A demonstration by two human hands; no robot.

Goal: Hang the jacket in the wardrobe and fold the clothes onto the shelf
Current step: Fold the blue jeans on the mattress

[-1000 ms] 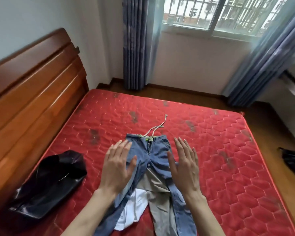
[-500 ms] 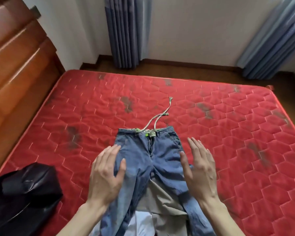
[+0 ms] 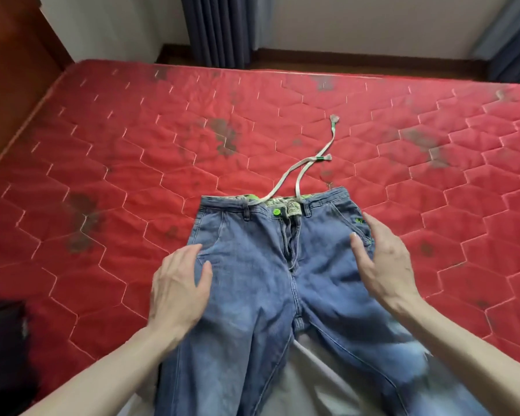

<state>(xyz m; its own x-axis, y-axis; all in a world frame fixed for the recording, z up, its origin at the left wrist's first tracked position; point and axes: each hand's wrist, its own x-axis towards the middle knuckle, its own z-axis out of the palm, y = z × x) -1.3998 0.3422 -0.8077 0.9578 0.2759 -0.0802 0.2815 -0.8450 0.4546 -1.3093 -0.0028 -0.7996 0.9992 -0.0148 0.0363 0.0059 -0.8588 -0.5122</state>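
Jeans [image 3: 261, 283] lie flat, front side up, on the mattress [image 3: 126, 163], waistband pointing toward its far edge and legs running toward its near edge. Your left hand [image 3: 179, 283] rests palm-down on the left hip of the jeans, fingers straight and spread, gripping nothing. Your right hand [image 3: 382, 259] sits at the right hip by the pocket, fingers relaxed and extended, gripping nothing; contact with the denim cannot be confirmed. The two hands are apart, one at each side of the fly. A pale drawstring [image 3: 305, 163] trails from the waistband across the mattress. A grey garment [image 3: 309, 382] shows between the jean legs. A dark garment [image 3: 3, 349] lies at the near left corner.
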